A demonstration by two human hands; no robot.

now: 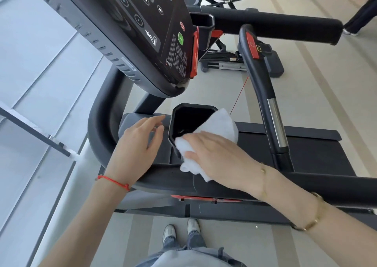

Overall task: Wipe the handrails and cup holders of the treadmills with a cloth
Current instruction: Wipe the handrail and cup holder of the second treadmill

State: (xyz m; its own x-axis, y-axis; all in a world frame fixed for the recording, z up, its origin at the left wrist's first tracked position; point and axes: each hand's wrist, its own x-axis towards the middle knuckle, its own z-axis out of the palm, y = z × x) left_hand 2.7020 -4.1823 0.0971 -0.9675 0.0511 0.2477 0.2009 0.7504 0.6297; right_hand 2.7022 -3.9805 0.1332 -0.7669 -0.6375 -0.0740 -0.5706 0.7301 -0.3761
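Note:
A white cloth (219, 125) lies over the near right rim of the black cup holder (184, 121) on the treadmill. My right hand (220, 158) lies flat on the cloth with straight fingers, pressing it against the rim. My left hand (138, 142) hovers just left of the cup holder with relaxed fingers and holds nothing. The black side handrail (163, 180) runs under both wrists. A second cup holder (202, 24) sits at the console's far side, next to the far handrail (275, 28).
The tilted console (146, 31) with its buttons overhangs the cup holder. A curved centre grip (263, 87) with a red stop button rises at right. Other gym machines (234, 60) stand beyond. A person's legs (359, 19) show at far right. A window wall (40, 82) lies left.

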